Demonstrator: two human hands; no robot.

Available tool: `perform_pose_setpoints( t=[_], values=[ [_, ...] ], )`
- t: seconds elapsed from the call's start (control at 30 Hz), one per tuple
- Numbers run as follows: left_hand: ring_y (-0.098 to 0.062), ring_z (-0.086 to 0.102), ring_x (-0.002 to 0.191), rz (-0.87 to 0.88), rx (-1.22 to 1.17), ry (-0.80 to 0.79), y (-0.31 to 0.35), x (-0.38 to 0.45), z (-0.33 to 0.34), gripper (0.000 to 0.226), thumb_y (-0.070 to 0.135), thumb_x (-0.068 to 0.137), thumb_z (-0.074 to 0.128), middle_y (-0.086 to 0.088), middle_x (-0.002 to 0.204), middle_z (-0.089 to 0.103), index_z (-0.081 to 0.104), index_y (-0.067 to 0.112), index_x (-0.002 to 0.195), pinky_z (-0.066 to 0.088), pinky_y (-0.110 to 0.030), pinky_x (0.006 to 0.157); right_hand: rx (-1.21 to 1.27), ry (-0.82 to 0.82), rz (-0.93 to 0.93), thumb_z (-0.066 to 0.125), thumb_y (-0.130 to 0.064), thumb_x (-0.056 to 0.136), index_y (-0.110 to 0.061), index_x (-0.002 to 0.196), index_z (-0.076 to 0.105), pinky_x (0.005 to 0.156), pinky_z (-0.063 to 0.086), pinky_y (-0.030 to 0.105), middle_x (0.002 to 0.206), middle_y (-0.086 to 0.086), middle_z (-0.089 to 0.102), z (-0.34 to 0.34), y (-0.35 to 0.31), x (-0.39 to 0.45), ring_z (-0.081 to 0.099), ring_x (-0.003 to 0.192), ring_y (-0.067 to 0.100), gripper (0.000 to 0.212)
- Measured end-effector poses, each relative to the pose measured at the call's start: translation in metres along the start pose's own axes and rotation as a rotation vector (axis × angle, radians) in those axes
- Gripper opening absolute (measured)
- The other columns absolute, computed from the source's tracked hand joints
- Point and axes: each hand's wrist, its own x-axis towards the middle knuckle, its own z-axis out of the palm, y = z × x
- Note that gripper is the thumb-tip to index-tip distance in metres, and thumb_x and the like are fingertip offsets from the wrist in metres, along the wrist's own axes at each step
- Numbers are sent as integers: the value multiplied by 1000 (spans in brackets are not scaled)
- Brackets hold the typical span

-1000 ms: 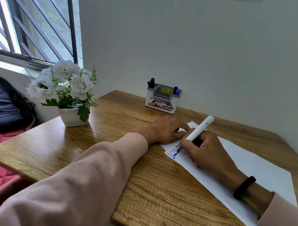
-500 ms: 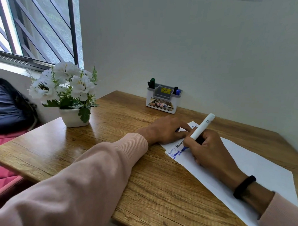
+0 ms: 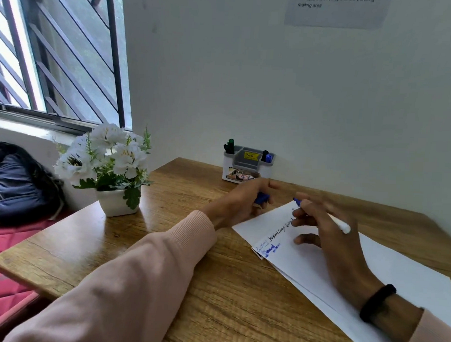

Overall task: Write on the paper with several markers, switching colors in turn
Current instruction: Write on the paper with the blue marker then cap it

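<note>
A white sheet of paper (image 3: 385, 278) lies on the wooden desk (image 3: 179, 246), with black and blue handwriting near its left corner. My right hand (image 3: 327, 234) holds a white marker (image 3: 341, 223) above the paper, its blue tip pointing left toward my other hand. My left hand (image 3: 243, 200) grips the blue cap (image 3: 262, 198) just left of the paper's far corner. The cap and the tip are a short gap apart. A white marker holder (image 3: 248, 165) by the wall keeps a green marker (image 3: 230, 145) on its left and dark and blue ones on its right.
A white pot of white flowers (image 3: 110, 168) stands on the desk's left side. A dark bag (image 3: 17, 182) rests on a red cushion beyond the left edge. The wall runs close behind the desk, and a barred window is at upper left.
My right hand lifted the marker off the paper and turned its tip to the left. My left hand left the paper and now holds the blue cap near the tip. The camera tilted up.
</note>
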Motion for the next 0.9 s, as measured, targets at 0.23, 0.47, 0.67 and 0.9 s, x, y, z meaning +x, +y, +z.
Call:
perform_pose_setpoints(
  t=[0.23,0.47,0.67,0.9],
  values=[
    [-21,69,90,-45,-286,-106,-2,-3,-1,30,0,105,41,-14,102,69,62,6,126,58,-33,87,-32,-28,-95,58,-16,104,-15,110,73,55,59,33,92,9,78,2,-5,-6,73,84,33,16],
    [-28,72,101,-118,-453,47,-6,-2,0,28,7,88,73,-23,115,71,67,0,115,65,-32,75,-135,-82,-174,68,-17,99,-28,106,73,57,61,35,95,2,78,2,1,-8,74,83,23,14],
    [-20,75,73,-141,-405,111,-2,-4,1,35,23,86,78,-21,97,76,66,0,110,64,-33,71,-150,-61,-178,64,-22,102,-30,111,74,57,64,38,101,-7,79,2,4,-5,75,84,20,16],
    [-15,70,60,-88,-406,215,-8,0,-5,33,33,95,66,-11,76,74,70,3,108,64,-27,61,-219,-203,-199,62,-17,103,-27,112,74,55,61,34,101,-5,79,5,4,-10,74,76,21,18]
  ],
)
